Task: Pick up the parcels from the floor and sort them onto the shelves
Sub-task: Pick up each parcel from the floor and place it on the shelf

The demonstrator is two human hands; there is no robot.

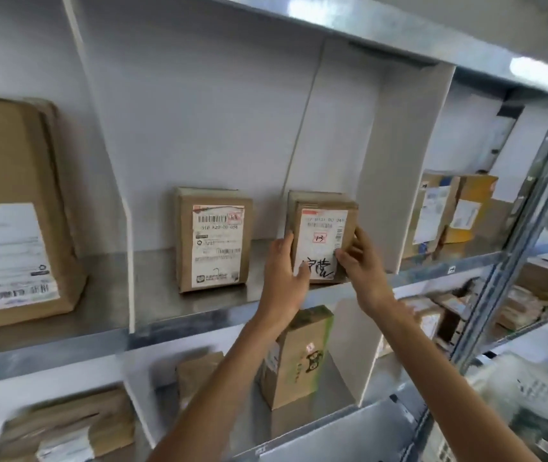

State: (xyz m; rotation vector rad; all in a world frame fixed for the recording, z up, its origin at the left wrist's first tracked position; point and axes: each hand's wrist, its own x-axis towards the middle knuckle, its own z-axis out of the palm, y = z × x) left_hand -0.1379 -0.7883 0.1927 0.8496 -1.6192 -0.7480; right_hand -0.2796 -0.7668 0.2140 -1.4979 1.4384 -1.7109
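Observation:
A small brown parcel (324, 238) with a white label and black handwriting stands upright on the upper metal shelf (199, 315), close to the white divider on the right. My left hand (285, 271) grips its left edge, thumb on the label's lower corner. My right hand (357, 261) grips its right edge, fingers curled round the side. Another brown parcel (214, 238) with a barcode label stands upright to its left in the same compartment.
A large brown parcel (16, 211) fills the compartment at left. A white divider (405, 195) bounds the bay on the right, with more boxes (449, 211) beyond. Below, a tall carton (295, 358) and padded parcels (76, 425) sit on the lower shelf.

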